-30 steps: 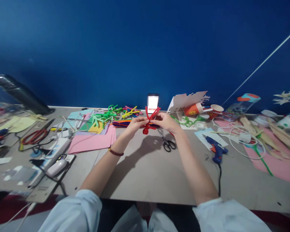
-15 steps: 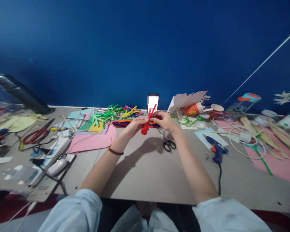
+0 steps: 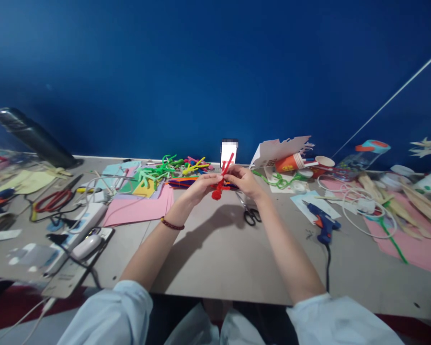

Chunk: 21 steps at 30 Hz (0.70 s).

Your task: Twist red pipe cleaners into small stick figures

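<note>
Between both hands, above the table, is a red pipe cleaner figure (image 3: pixel 216 194) with a bunched lower end and straight stems pointing up. My left hand (image 3: pixel 203 185) pinches it from the left side. From the right, my right hand (image 3: pixel 244 181) pinches it near the middle, its fingertips close to those of the left. Black-handled scissors (image 3: pixel 252 217) lie on the table just below my right hand. Behind the hands lies a bundle of coloured pipe cleaners (image 3: pixel 181 183), and a phone with a lit screen (image 3: pixel 229 152) stands against the wall.
Green pipe cleaners (image 3: pixel 154 173) and pink paper (image 3: pixel 138 211) lie left. A power strip (image 3: pixel 79 230) and a mouse (image 3: pixel 86 247) are nearer the left edge. On the right are a blue glue gun (image 3: pixel 323 224), paper cups (image 3: pixel 289 163) and a coiled white cable (image 3: pixel 368 207).
The view has shifted very slightly, moving the scene a few pixels. Both hands keep their pinch on the red pipe cleaner figure, whose upright stems look a little closer together.
</note>
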{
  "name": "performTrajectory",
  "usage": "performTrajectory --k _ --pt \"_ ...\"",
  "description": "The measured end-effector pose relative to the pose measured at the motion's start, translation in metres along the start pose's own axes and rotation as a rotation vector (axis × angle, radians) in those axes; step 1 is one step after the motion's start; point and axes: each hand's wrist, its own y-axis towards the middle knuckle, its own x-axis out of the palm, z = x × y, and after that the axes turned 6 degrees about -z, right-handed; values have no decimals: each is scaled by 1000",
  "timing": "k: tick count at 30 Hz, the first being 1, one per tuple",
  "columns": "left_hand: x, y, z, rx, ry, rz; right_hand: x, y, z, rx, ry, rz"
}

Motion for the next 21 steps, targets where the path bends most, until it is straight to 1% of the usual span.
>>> performTrajectory --k 4,8,10,16,19,21 --pt "4 -4 4 22 62 4 -1 -1 0 -30 -9 -33" --pt "6 -5 4 54 104 -40 1 -1 0 -35 -27 11" --pt "7 -5 3 73 116 -42 2 -1 0 -40 -18 20" --pt "12 -3 1 191 219 30 -1 2 2 -33 10 19" --pt "14 -2 0 250 296 65 0 3 5 -32 2 55" --pt "14 -2 -1 304 397 112 1 3 5 -36 -6 89"
